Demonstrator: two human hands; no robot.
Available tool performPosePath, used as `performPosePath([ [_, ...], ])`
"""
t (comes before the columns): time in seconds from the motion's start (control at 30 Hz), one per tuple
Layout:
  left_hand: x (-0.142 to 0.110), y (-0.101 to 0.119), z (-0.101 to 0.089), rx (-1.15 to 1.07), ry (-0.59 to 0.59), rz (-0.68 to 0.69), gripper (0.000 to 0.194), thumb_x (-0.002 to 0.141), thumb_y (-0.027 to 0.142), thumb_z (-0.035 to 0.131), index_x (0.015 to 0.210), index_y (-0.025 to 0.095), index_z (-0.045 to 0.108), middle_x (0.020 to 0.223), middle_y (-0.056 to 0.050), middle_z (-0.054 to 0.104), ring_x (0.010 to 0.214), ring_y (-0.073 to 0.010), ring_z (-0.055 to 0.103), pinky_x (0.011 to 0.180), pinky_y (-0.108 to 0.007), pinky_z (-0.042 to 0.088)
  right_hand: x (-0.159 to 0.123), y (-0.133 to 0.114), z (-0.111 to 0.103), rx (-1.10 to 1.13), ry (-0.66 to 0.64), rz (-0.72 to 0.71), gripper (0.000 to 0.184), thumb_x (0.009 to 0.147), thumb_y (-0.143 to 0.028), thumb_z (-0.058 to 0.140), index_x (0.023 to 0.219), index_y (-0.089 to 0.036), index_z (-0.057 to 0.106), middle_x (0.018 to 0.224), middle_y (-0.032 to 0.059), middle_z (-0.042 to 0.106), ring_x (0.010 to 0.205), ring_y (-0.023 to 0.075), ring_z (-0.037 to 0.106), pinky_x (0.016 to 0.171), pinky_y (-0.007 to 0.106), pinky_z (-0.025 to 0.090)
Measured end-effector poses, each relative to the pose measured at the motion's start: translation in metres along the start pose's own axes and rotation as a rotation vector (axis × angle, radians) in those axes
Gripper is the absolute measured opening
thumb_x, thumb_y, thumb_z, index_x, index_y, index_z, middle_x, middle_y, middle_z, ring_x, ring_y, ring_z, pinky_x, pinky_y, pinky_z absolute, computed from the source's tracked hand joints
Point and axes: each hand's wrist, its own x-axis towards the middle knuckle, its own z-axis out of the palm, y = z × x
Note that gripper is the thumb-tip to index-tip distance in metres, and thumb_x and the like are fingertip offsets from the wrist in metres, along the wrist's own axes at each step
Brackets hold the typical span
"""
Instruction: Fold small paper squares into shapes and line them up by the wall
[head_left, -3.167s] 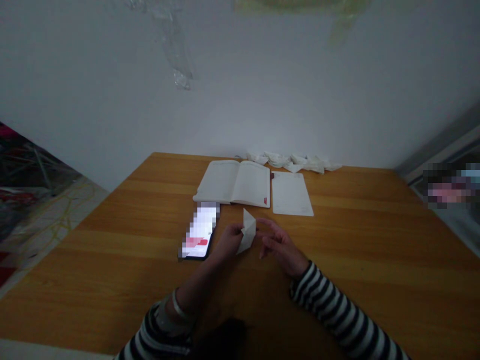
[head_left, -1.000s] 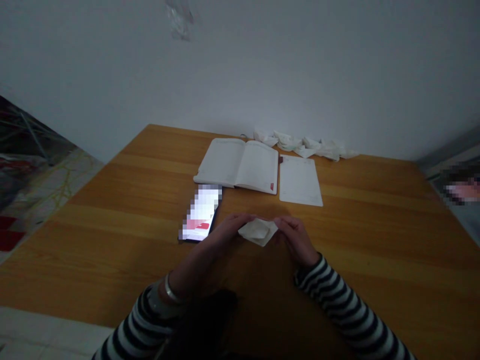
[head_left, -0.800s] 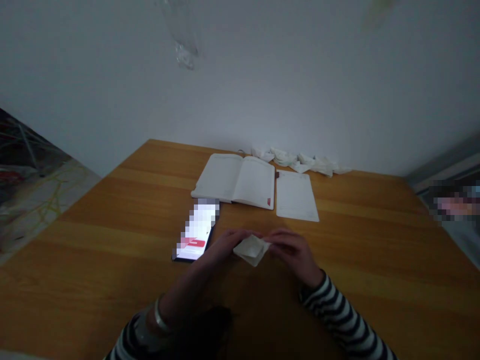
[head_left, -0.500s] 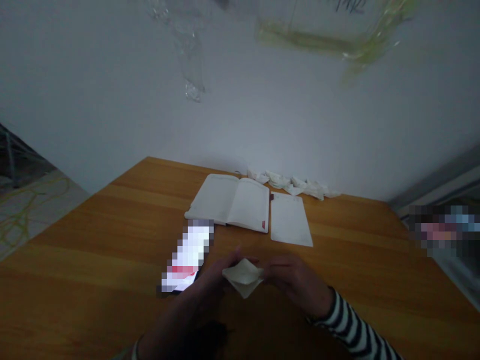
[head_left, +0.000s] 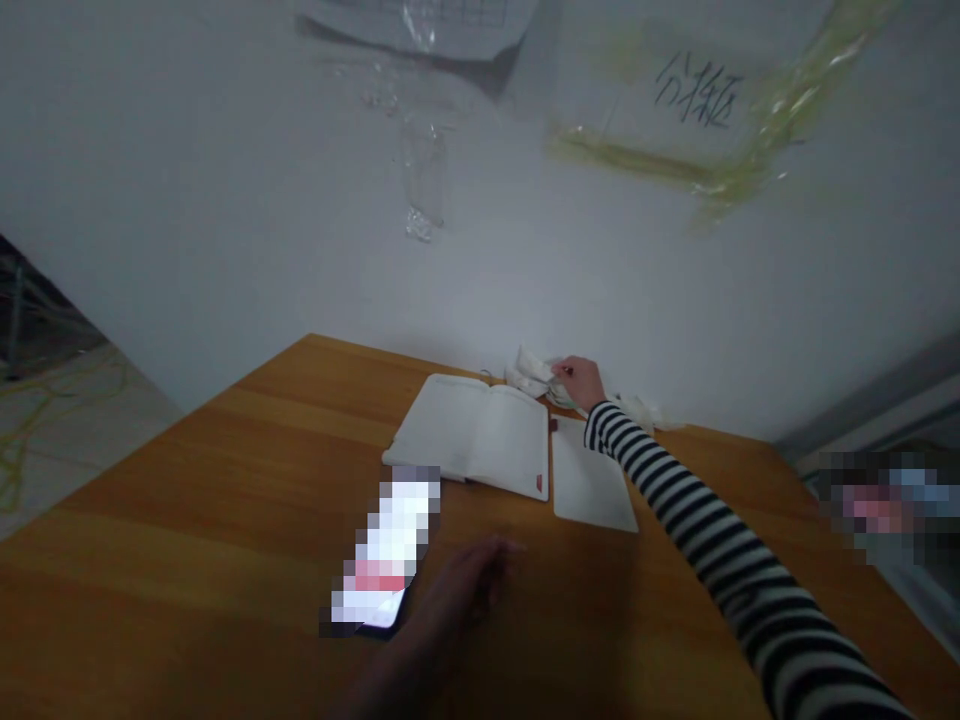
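My right hand (head_left: 583,382) reaches far forward to the wall, its thumb and fingers pinched on a white folded paper (head_left: 532,370). This paper stands up at the left end of a row of crumpled-looking white folded papers (head_left: 636,410). My left hand (head_left: 480,575) hovers low over the near middle of the table, fingers loosely bent and apart, with nothing seen in it. It is dim and slightly blurred there. To its left lies a phone (head_left: 390,545) with a lit screen.
An open notebook (head_left: 465,430) lies on the wooden table (head_left: 247,470), with a white sheet (head_left: 592,490) to its right, partly under my right forearm. Behind rises a wall (head_left: 300,250) bearing taped papers (head_left: 697,90). Yellow cords (head_left: 30,420) lie on the floor at left.
My right hand has moved from beside my left hand to the row by the wall, carrying the folded paper from between both hands. My left hand has let go. The view has tilted up slightly.
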Motion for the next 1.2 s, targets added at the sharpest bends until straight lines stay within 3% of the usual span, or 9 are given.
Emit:
performPosePath([
  [0.13, -0.001, 0.005, -0.001, -0.021, 0.005, -0.013, 0.061, 0.075, 0.07, 0.062, 0.1, 0.016, 0.074, 0.08, -0.002, 0.062, 0.055, -0.0076, 0.043, 0.05, -0.022, 0.02, 0.001, 0.007, 0.024, -0.065, -0.038, -0.002, 0.017, 0.091, -0.02, 0.06, 0.09, -0.014, 0.077, 0.093, 0.0095, 0.078, 0.085, 0.02, 0.068, 0.082, 0.029, 0.047],
  [0.27, 0.0, 0.007, -0.001, -0.026, 0.017, -0.038, 0.065, 0.073, 0.075, 0.061, 0.101, 0.016, 0.073, 0.077, -0.001, 0.06, 0.055, -0.0082, 0.043, 0.05, -0.022, 0.021, 0.0, 0.009, 0.033, -0.12, -0.061, -0.013, 0.021, 0.094, -0.022, 0.056, 0.093, -0.015, 0.076, 0.098, 0.0103, 0.077, 0.092, 0.0215, 0.067, 0.085, 0.029, 0.046],
  [0.5, 0.003, 0.002, -0.003, 0.018, -0.01, 0.009, 0.072, 0.07, 0.077, 0.06, 0.104, 0.015, 0.072, 0.077, -0.001, 0.059, 0.051, -0.0076, 0.041, 0.048, -0.023, 0.02, -0.004, 0.01, 0.034, -0.178, -0.04, -0.022, 0.027, 0.098, -0.023, 0.05, 0.1, -0.015, 0.075, 0.104, 0.0113, 0.075, 0.098, 0.0229, 0.065, 0.088, 0.031, 0.044],
  [1.0, -0.001, 0.001, 0.003, 0.074, -0.009, 0.046, 0.055, 0.083, 0.063, 0.059, 0.103, 0.014, 0.073, 0.076, -0.003, 0.062, 0.054, -0.0089, 0.045, 0.05, -0.023, 0.027, -0.016, 0.008, 0.045, -0.267, -0.102, -0.069, 0.025, 0.099, -0.022, 0.049, 0.094, -0.016, 0.074, 0.099, 0.009, 0.071, 0.092, 0.0215, 0.063, 0.081, 0.03, 0.043],
  [1.2, 0.003, -0.002, 0.002, 0.054, -0.019, 0.023, 0.054, 0.077, 0.063, 0.065, 0.099, 0.014, 0.071, 0.073, 0.0, 0.059, 0.051, -0.0081, 0.042, 0.049, -0.023, 0.024, -0.012, -0.005, 0.032, -0.274, -0.13, -0.183, 0.024, 0.097, -0.027, 0.053, 0.093, -0.015, 0.074, 0.11, 0.0135, 0.066, 0.109, 0.0262, 0.055, 0.095, 0.034, 0.042],
])
